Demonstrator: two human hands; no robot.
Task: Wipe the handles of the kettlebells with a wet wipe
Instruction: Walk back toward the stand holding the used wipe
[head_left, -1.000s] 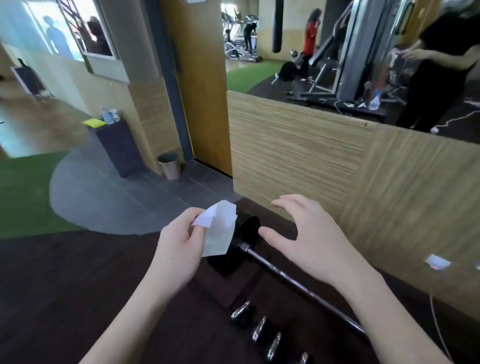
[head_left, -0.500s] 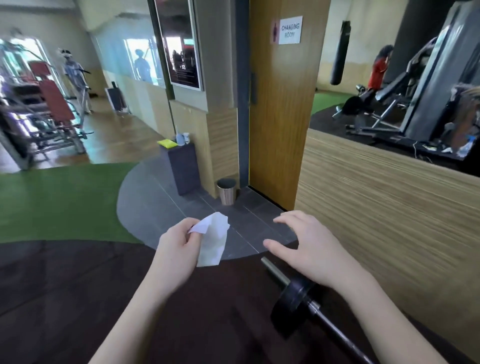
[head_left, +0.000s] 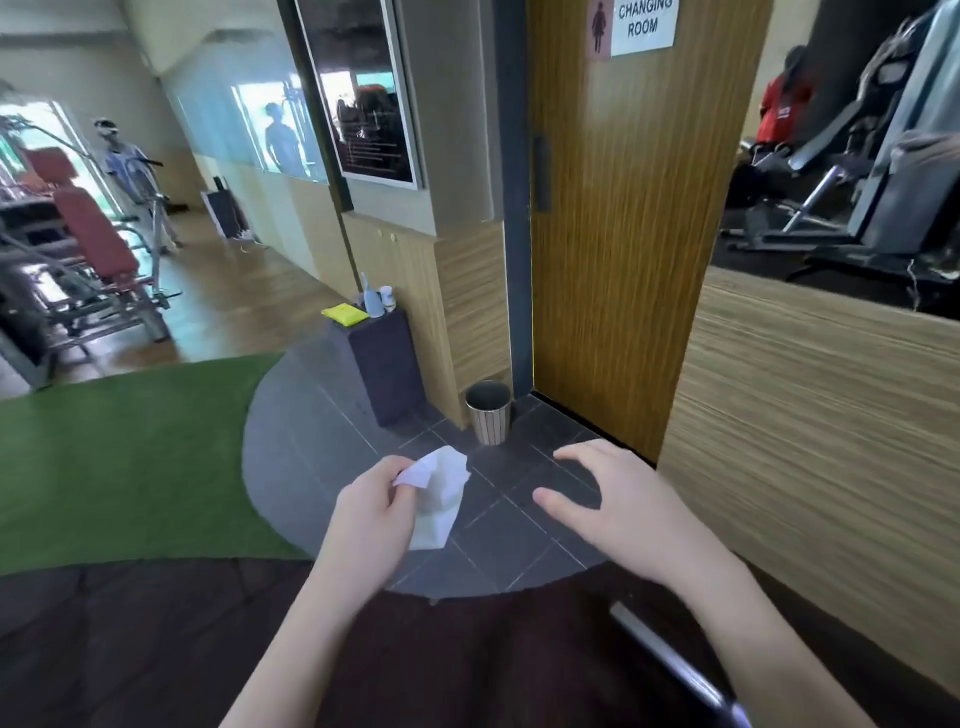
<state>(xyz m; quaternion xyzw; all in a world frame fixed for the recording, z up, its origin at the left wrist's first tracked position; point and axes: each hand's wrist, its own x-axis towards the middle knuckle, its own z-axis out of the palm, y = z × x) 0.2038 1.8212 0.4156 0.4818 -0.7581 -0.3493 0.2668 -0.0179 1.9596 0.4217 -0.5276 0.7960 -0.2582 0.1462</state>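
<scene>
My left hand (head_left: 371, 512) pinches a crumpled white wet wipe (head_left: 439, 496) between thumb and fingers, held out over the grey tiled floor. My right hand (head_left: 618, 506) hovers beside it to the right, fingers spread and relaxed, holding nothing. No kettlebell is in view. Only the steel shaft of a barbell (head_left: 670, 665) shows on the dark mat at the lower right, partly behind my right forearm.
A small metal waste bin (head_left: 488, 413) stands by the wooden changing-room door (head_left: 618, 249). A dark pedestal (head_left: 382, 364) carries bottles and a yellow cloth. Green turf (head_left: 124, 457) lies left, a wood-panelled wall (head_left: 810, 441) right. Gym machines and a person stand far left.
The view has swung up and left, away from the barbell plate and the kettlebell handles, toward the door and bin. Both hands keep the same pose, the wipe still in my left.
</scene>
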